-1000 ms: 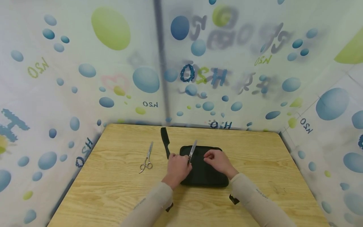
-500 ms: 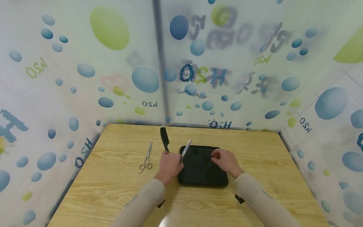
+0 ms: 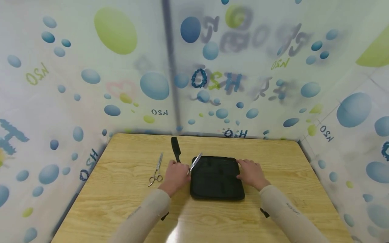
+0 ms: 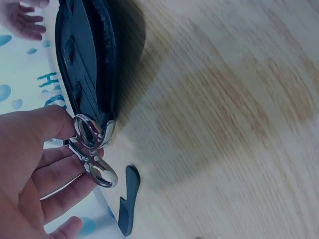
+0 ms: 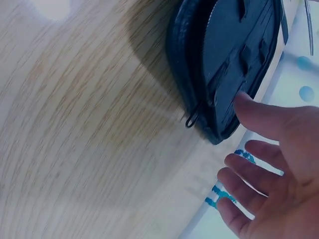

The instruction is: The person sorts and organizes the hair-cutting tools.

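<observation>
My left hand [image 3: 175,177] pinches a silver pair of hair scissors [image 4: 92,152] by the handle end, between thumb and fingers. Their blades [image 3: 196,161] point up and right over the left edge of a black zip case [image 3: 217,179]. Flat on the table, the case shows a dark inner face with loops in the wrist views. By its right edge is my right hand [image 3: 251,173], thumb at the case and fingers spread loosely, holding nothing. Whether the thumb presses on the case is hard to tell.
A second pair of silver scissors [image 3: 157,170] lies left of my left hand. Just beyond that hand is a black comb [image 3: 175,148], its handle partly hidden in the head view. The wooden table [image 3: 273,162] ends at a patterned wall behind.
My left hand has moved left with the scissors, from over the case to its left edge. My right hand has shifted right, its fingers opening out from a pinched pose.
</observation>
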`<state>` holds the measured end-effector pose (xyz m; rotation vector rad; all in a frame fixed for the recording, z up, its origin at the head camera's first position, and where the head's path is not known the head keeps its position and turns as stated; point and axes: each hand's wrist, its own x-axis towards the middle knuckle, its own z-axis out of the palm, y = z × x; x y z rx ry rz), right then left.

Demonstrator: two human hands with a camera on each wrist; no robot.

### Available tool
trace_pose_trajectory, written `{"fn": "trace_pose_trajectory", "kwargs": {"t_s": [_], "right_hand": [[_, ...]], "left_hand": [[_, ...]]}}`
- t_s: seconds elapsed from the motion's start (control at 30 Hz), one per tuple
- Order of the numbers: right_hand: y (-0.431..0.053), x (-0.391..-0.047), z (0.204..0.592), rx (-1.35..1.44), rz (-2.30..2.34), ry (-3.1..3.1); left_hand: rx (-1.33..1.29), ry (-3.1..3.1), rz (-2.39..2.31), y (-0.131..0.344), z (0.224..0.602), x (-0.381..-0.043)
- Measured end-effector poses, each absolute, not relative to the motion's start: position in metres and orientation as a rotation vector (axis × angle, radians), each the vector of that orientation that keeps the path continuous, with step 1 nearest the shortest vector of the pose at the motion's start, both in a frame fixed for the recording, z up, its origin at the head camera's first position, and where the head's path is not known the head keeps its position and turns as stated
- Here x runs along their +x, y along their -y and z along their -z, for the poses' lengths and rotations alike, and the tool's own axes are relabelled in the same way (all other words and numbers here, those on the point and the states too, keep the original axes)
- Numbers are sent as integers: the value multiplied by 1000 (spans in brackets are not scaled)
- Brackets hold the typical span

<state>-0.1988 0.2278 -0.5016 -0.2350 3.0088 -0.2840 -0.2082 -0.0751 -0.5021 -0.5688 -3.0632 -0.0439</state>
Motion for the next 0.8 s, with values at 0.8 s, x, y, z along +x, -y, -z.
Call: {"fn": "trace_pose_trajectory", "kwargs": {"t_s": [0.8], "right_hand": [[-241,-184,515,-383,339,-2732]], "left_hand": [[-713,3118,-103,91,509,-221]]}}
